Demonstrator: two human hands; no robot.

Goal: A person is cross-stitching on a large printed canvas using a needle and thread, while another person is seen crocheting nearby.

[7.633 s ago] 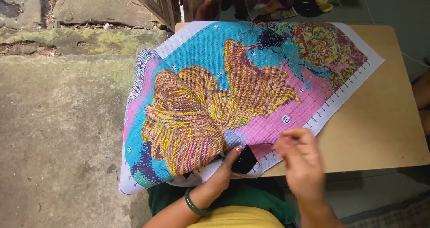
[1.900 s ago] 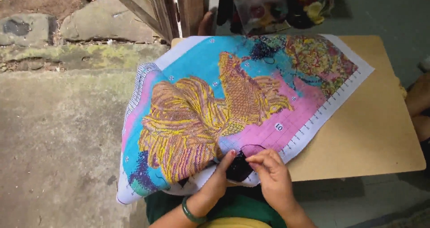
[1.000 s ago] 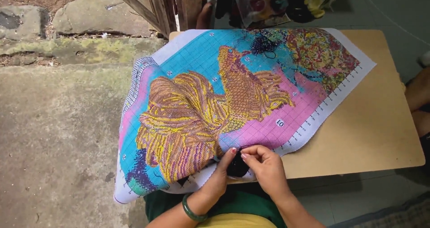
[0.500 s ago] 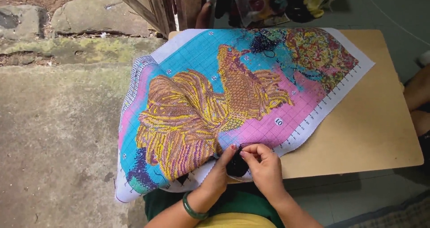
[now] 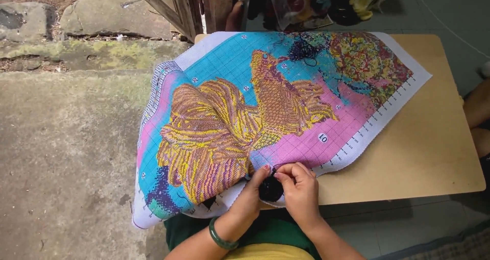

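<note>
At lower centre of the frame, both hands meet on the near edge of a cross-stitch canvas [image 5: 265, 117] spread over the wooden worktop [image 5: 429, 147]. Most of its fish picture looks stitched — by my judgement, only patches remain. The left hand [image 5: 252, 193] and right hand [image 5: 298, 188] are pinched together on a dark thread bundle [image 5: 269, 188], fingertips touching.

The hands [image 5: 278, 191] cover most of a dark thread clump [image 5: 269, 188], and any needle is too small to tell. The embroidery canvas [image 5: 265, 117] hides the bench's [image 5: 429, 137] left part, and the lower frame edge cuts off both forearms.
</note>
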